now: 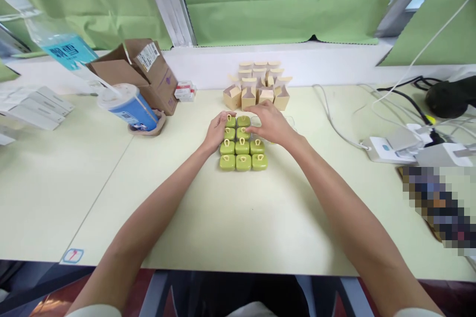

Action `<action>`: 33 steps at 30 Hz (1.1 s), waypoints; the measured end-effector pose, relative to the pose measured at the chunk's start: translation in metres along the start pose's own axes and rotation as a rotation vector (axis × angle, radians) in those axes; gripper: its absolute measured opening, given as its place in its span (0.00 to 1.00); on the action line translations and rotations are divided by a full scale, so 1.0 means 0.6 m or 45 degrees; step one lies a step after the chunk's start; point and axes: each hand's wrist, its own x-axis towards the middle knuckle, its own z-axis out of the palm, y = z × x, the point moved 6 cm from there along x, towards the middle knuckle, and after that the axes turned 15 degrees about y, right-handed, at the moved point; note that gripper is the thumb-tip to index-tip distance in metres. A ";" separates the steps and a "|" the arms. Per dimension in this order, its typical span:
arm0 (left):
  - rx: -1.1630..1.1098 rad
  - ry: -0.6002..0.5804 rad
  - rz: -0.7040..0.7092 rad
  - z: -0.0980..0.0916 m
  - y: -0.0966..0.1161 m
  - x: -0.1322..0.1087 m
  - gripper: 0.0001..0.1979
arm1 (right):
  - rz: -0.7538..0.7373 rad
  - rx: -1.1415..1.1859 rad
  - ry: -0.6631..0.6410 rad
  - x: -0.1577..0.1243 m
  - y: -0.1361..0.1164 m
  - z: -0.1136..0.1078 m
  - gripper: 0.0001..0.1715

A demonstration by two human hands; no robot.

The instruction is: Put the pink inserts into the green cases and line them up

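Observation:
Small glossy green cases (243, 162) with pale yellow loops on top stand in close rows on the table, two columns wide at the far end and three at the near end. My left hand (215, 132) lies along the left side of the far rows, its fingers extended and touching the cases there. From the right, my right hand (274, 123) reaches over the far rows. Its thumb and forefinger are apart beside the far right case (243, 121), with nothing held between them. Clear plastic pieces (290, 122) lie partly hidden behind this hand.
Several small open cardboard boxes (248, 97) stand by the wall. Leftward are a brown carton (163, 77), a blue cup (139, 113), a bottle (69, 52) and white boxes (40, 106). Power strips (390, 150) with cables lie at right, above a pixelated object (439, 203).

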 end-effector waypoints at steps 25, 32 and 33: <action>-0.115 0.027 -0.115 0.000 -0.008 0.000 0.45 | 0.121 -0.166 -0.468 -0.035 -0.025 -0.055 0.07; -0.130 0.037 -0.113 0.002 -0.008 0.002 0.43 | 0.088 -0.082 -0.484 -0.032 -0.035 -0.062 0.13; -0.134 0.036 -0.114 0.002 -0.008 0.001 0.43 | 0.081 -0.041 -0.443 -0.029 -0.035 -0.075 0.12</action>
